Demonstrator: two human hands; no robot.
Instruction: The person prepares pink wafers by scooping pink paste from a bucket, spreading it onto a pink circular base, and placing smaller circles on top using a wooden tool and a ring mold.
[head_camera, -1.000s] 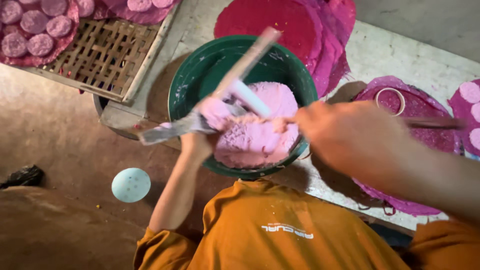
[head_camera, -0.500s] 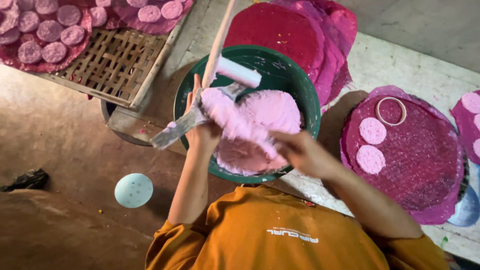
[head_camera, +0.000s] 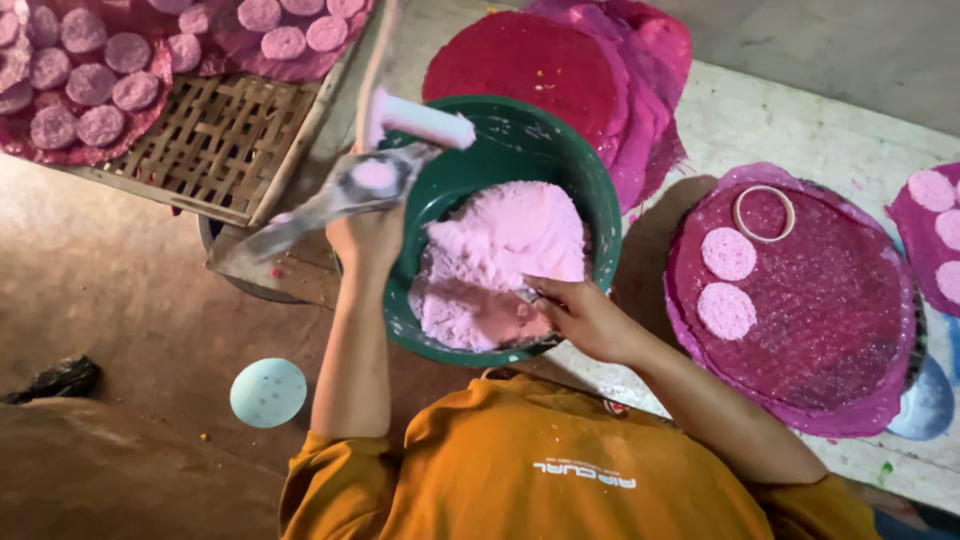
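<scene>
The left hand (head_camera: 368, 238) is gripping a scraper (head_camera: 340, 195) at the green bowl's (head_camera: 590, 200) rim. The right hand's (head_camera: 580, 315) fingers are pinching pink dough (head_camera: 510, 250) inside.

The left hand (head_camera: 368, 238) grips a flat metal scraper (head_camera: 330, 200) at the left rim of a green bowl (head_camera: 590, 200) of pink dough (head_camera: 505, 260). The right hand (head_camera: 585, 318) digs into the dough's near side. Right of the bowl, a pink cloth-covered round tray (head_camera: 830, 300) carries two pink discs (head_camera: 727, 282) and a ring mould (head_camera: 763, 212).

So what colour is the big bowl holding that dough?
Dark green bowl, seen in the head view; the dough inside is pale pink.
</scene>
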